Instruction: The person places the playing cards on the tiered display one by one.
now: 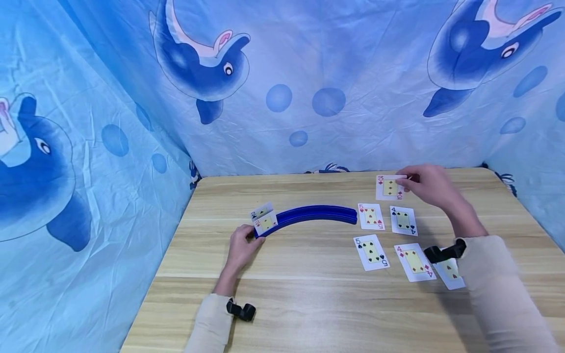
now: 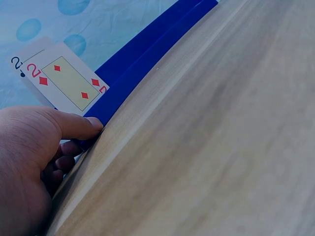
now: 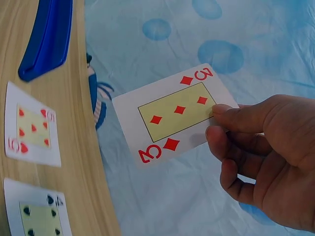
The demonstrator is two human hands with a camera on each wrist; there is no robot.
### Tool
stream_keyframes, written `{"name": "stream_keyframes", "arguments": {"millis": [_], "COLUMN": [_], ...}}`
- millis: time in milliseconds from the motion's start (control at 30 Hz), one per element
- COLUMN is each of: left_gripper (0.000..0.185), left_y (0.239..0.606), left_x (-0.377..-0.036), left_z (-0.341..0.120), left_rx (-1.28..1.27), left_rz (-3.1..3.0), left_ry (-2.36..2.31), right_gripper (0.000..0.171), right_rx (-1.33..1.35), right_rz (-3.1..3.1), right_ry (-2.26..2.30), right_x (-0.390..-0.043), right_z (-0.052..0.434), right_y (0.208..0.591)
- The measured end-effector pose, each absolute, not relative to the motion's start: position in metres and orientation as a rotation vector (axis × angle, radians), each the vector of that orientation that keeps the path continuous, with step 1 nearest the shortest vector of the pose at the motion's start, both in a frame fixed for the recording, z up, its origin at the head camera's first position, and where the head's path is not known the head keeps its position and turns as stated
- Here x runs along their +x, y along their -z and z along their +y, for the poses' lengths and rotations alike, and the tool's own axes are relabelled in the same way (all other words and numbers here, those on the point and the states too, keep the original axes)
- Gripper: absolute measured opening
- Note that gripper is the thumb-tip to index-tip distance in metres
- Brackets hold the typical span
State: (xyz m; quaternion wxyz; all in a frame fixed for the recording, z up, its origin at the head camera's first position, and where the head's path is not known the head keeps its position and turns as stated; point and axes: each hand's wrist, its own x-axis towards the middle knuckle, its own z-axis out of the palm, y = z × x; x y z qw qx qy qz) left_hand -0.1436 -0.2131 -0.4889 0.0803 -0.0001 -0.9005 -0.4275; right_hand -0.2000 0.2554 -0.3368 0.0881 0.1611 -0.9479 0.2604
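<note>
Here the right hand (image 1: pixel 430 186) pinches the three of diamonds (image 3: pixel 174 112) above the table's (image 1: pixel 309 294) far edge. The left hand (image 1: pixel 242 247), fingers curled, grips the blue card rack's (image 1: pixel 315 214) end; behind its two of diamonds (image 2: pixel 66 81) stands a mostly hidden two, probably spades.

A light wooden table (image 1: pixel 309 304) with pale grain is set into a corner, its planks running side to side. Behind it and to both sides, the space is closed off by hung blue fabric (image 1: pixel 335 63), creased and wrinkled throughout. Cartoon dolphins are printed on the cloth: one (image 1: pixel 200 59) is seen at upper left of the back drape, another (image 1: pixel 485 44) at upper right, a third (image 1: pixel 31 166) on the left-hand sheet. Round blue bubbles (image 1: pixel 328 101) are scattered between them. The scene is evenly and softly lit, with faint shadows cast on the tabletop. No floor or window is shown.
</note>
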Motion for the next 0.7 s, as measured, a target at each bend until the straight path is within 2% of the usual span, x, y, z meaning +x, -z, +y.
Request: {"name": "stream_keyframes", "arguments": {"millis": [700], "left_gripper": [0.037], "left_y": [0.49], "left_x": [-0.144], "left_z": [-0.214], "left_rx": [-0.01], "left_rz": [-2.688], "left_ry": [1.257], "right_gripper": [0.018], "right_rx": [0.643], "right_rz": [-2.816], "right_ry": [-0.904], "right_x": [-0.223], "right_z": [0.198], "right_y": [0.327]}}
